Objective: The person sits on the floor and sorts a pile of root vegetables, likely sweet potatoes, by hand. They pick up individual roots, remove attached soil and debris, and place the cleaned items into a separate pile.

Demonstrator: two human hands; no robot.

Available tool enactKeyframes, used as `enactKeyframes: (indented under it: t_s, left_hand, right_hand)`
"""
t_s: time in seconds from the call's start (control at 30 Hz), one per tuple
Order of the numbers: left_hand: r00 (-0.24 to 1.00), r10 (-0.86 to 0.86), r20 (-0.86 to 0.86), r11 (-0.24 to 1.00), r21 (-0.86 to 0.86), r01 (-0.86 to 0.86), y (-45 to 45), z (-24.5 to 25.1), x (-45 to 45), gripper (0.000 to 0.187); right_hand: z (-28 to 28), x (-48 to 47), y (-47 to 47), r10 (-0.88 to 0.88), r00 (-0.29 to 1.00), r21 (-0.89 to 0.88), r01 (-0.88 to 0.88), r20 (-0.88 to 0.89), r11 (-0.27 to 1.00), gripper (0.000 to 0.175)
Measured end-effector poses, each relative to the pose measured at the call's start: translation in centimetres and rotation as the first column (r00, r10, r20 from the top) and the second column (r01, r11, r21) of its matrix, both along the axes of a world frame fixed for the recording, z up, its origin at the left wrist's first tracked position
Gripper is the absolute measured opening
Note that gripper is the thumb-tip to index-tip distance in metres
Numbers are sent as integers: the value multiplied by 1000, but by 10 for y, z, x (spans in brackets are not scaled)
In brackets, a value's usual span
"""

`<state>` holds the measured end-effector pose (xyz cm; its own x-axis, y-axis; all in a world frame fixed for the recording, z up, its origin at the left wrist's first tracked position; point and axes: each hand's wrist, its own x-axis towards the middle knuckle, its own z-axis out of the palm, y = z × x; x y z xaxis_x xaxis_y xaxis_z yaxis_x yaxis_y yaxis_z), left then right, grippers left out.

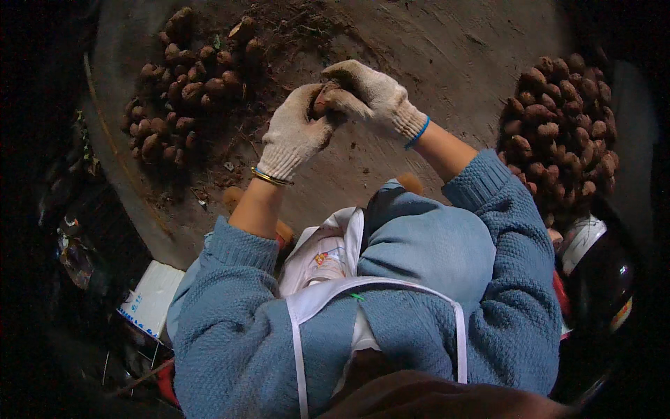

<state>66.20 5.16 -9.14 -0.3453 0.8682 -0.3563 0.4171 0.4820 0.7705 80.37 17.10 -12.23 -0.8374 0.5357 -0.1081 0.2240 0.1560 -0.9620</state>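
Observation:
Both hands wear dirt-stained knitted work gloves and meet above the ground at the upper centre. A reddish-brown root tuber [320,103], probably a sweet potato, lies between them, largely covered by the gloves. My left hand [298,125] grips it from the left, with its thumb and fingers around it. My right hand [369,97] has its fingers curled over the right side of the same tuber. A loose heap of soil-covered tubers [191,91] lies on the ground left of my left hand. A larger, denser pile of tubers [570,125] lies to the right, beyond my right forearm.
Soil and root scraps [309,26] litter the concrete-like ground [445,68] at the top and beside the left heap. A white box [154,296] with blue print stands at my left side. A dark rounded object with a white part [583,241] is at my right, below the pile.

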Motion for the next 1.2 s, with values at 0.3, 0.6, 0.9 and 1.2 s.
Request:
enactKeyframes:
  t_s: [0.3,0.6,0.9,1.2]
  left_hand:
    - [869,-123,-479,977,94,190,-5,10,21,51]
    - [992,62,112,997,-56,-56,2,14,26,36]
    - [987,13,157,990,-140,9,-1,0,41,44]
    - [975,37,221,963,-270,24,4,4,37,51]
  right_hand:
    - [-10,-12,13,-175,963,-399,245,204,884,25]
    - [-22,23,-5,-136,979,-492,43,-154,870,41]
    - [-3,25,-8,-143,965,242,88,218,966,44]
    - [-23,39,1,-85,994,234,66,72,970,36]
